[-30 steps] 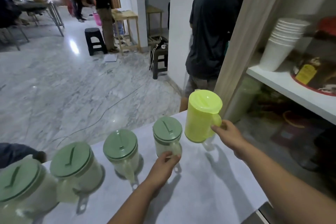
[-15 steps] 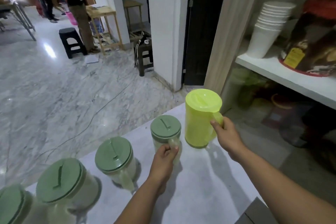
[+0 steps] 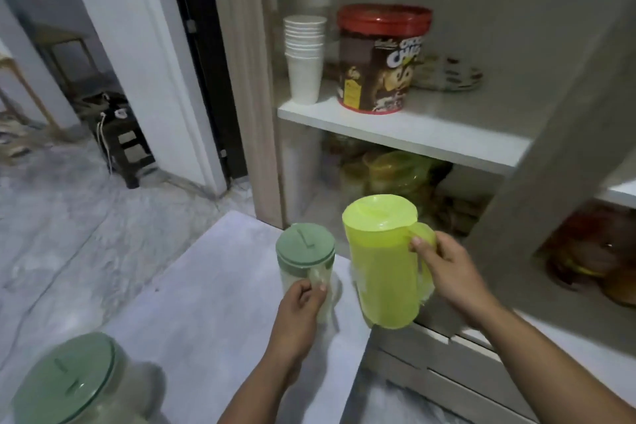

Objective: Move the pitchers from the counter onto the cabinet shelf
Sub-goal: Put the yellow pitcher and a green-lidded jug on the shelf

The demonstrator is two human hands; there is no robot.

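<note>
My right hand [image 3: 451,272] grips the handle of a yellow-green pitcher [image 3: 382,262] and holds it lifted off the counter [image 3: 213,303], in front of the open cabinet. My left hand [image 3: 299,303] is closed on the handle of a clear pitcher with a green lid [image 3: 304,251]; whether its base still rests on the counter's right end I cannot tell. Another green-lidded pitcher [image 3: 72,385] stands at the bottom left. The white cabinet shelf [image 3: 406,134] is above and beyond both hands.
On the shelf stand a stack of white cups [image 3: 304,58], a red-lidded cookie tub [image 3: 378,58] and plates [image 3: 447,76]. Yellow containers [image 3: 395,172] fill the space below. The open cabinet door [image 3: 564,113] hangs at right. Drawers [image 3: 447,372] lie under my right arm.
My view has swung right toward the cabinet. The yellow-green pitcher has moved right, past the counter's end, with my right hand. The other pitchers have left the view.
</note>
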